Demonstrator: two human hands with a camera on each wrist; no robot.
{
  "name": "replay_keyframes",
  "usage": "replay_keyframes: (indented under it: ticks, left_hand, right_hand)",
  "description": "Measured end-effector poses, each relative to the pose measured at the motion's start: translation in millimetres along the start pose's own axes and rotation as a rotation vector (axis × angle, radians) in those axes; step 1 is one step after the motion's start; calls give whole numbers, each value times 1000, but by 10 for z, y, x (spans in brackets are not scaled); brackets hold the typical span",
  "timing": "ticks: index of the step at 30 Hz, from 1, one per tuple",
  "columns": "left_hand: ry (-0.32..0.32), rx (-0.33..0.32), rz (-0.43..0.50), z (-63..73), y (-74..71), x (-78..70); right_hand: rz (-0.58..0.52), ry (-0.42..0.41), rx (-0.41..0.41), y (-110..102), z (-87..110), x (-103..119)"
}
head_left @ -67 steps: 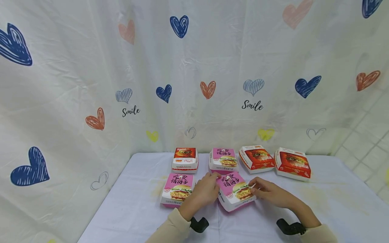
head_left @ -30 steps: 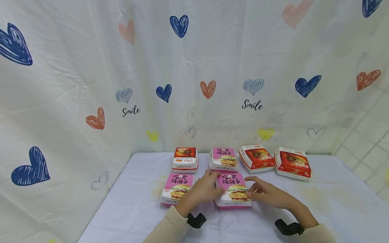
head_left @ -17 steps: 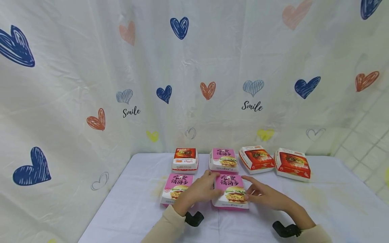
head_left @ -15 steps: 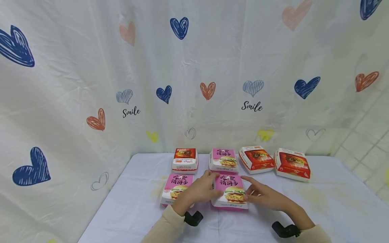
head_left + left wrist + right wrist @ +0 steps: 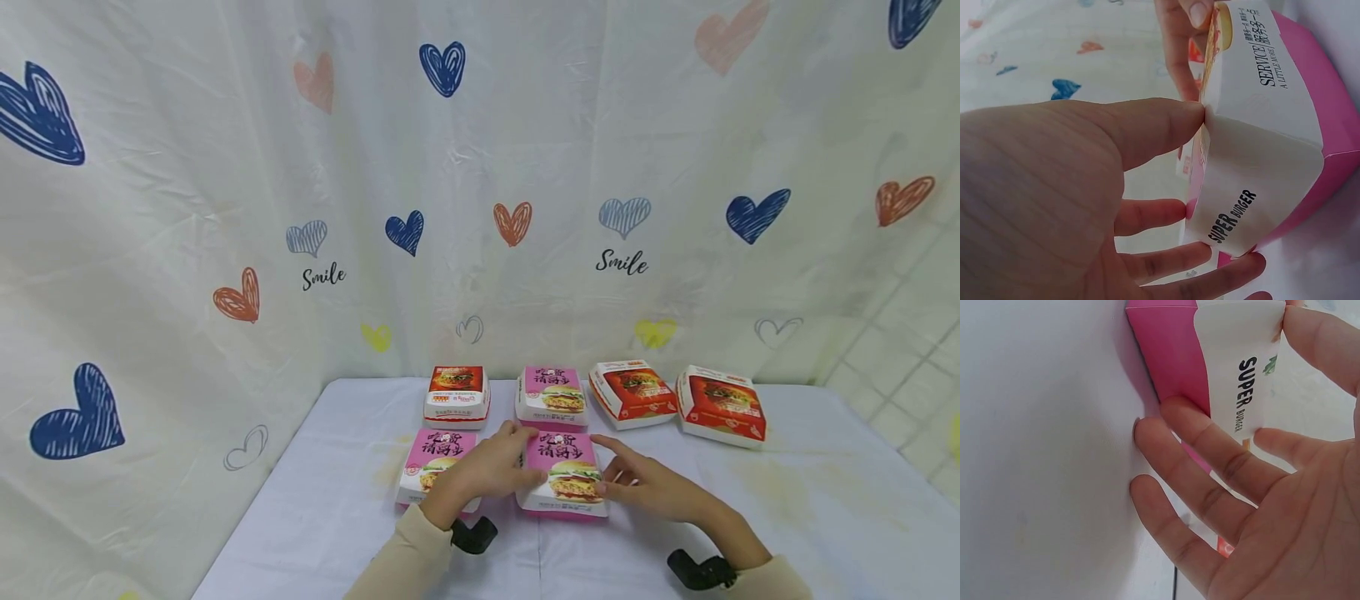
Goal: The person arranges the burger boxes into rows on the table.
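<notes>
"White heart-printed curtain (image 5: 540, 142) behind, white cloth (image 5: 322, 533) beneath. Where's the box?"

"I see the pink-and-white cardboard burger box (image 5: 558, 467) near, almost square, no clear long axis: right of the left hand (image 5: 491, 465), left of the right hand (image 5: 652, 487). Both touch it; neither is nearer."

"Fingers?"

"Spread, loosely extended, fingertips against its sides, none wrapped round."

"Count?"

"Three pink: that one, a second box (image 5: 431, 457) near left, a third box (image 5: 553, 393) far. Three red-and-white cardboard boxes (image 5: 723, 406), all far."
</notes>
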State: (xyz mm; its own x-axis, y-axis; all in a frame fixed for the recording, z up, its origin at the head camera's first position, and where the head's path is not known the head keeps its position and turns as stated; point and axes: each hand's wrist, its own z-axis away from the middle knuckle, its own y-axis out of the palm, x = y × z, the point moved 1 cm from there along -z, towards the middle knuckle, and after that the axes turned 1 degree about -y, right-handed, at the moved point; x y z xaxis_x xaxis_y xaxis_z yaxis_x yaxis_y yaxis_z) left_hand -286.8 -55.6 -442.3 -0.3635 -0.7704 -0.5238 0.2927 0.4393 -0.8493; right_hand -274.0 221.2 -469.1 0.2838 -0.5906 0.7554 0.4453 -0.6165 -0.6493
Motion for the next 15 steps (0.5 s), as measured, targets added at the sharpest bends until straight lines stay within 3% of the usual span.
replay_keyframes:
  ticks: [15]
  left_hand:
    - [-7, 21, 2, 24, -34, -4]
  right_hand:
    - [-20, 10, 12, 16, 22, 42]
